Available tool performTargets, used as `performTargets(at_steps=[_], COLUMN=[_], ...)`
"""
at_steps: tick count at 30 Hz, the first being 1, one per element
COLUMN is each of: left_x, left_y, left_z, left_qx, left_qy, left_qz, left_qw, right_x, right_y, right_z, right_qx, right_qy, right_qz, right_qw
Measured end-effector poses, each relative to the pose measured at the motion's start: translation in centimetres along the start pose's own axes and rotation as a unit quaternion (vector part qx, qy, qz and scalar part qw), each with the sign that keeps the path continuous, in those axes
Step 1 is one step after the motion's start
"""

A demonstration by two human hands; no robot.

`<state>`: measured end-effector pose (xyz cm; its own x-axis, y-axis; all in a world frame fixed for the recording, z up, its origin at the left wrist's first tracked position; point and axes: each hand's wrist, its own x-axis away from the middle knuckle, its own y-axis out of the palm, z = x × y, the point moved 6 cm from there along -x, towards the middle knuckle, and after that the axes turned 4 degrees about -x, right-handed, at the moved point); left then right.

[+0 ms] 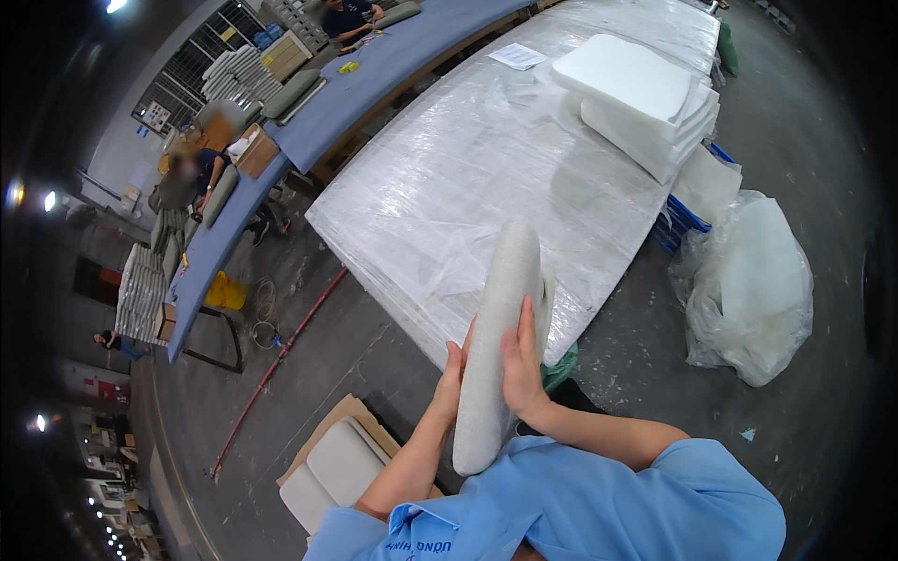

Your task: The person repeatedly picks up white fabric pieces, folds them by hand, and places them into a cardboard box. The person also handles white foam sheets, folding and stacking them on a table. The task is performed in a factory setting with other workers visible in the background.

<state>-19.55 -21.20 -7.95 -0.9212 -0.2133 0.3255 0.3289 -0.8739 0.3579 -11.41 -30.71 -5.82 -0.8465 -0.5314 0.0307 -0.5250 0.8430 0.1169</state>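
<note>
I see both hands, left hand (pixel 451 381) and right hand (pixel 520 366), fingers grasping a grey cushion (pixel 498 337) upright, not yet laid on the plastic-covered bench (pixel 449 187) beyond it.

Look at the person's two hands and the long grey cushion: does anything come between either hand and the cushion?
Nothing visible does. The left hand and the right hand press straight on the grey cushion, one on each side, holding it above the plastic-covered table.
</note>
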Motion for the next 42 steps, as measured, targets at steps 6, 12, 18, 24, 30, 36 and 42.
performTargets(at_steps=[6,12,18,24,30,36,42], left_x=[0.5,2.5,6.1,6.0,1.9,3.6,3.5], left_y=[2.3,1.3,-0.1,2.2,2.8,4.0,3.8], left_z=[2.2,1.5,-2.9,-1.9,-2.5,2.1,2.3], left_qx=[-0.077,0.009,0.000,0.009,-0.010,0.008,-0.008], left_qy=[0.077,0.068,0.033,0.102,0.074,0.157,0.183], left_qz=[0.004,-0.021,0.030,0.026,0.004,0.056,0.156], left_qw=[0.994,0.997,0.999,0.994,0.997,0.986,0.971], right_x=[0.0,2.1,5.3,4.5,-2.9,-5.2,-6.6], right_y=[0.1,-0.3,1.3,-0.1,-1.9,1.4,4.3], right_z=[1.2,0.5,1.1,2.4,5.1,0.8,0.3], right_qx=[0.020,-0.034,0.026,-0.046,-0.340,-0.180,-0.222], right_qy=[-0.060,-0.012,-0.009,-0.113,0.079,-0.032,0.058], right_qz=[0.046,-0.022,-0.030,-0.034,-0.042,-0.096,-0.206], right_qw=[0.997,0.999,0.999,0.992,0.936,0.978,0.951])
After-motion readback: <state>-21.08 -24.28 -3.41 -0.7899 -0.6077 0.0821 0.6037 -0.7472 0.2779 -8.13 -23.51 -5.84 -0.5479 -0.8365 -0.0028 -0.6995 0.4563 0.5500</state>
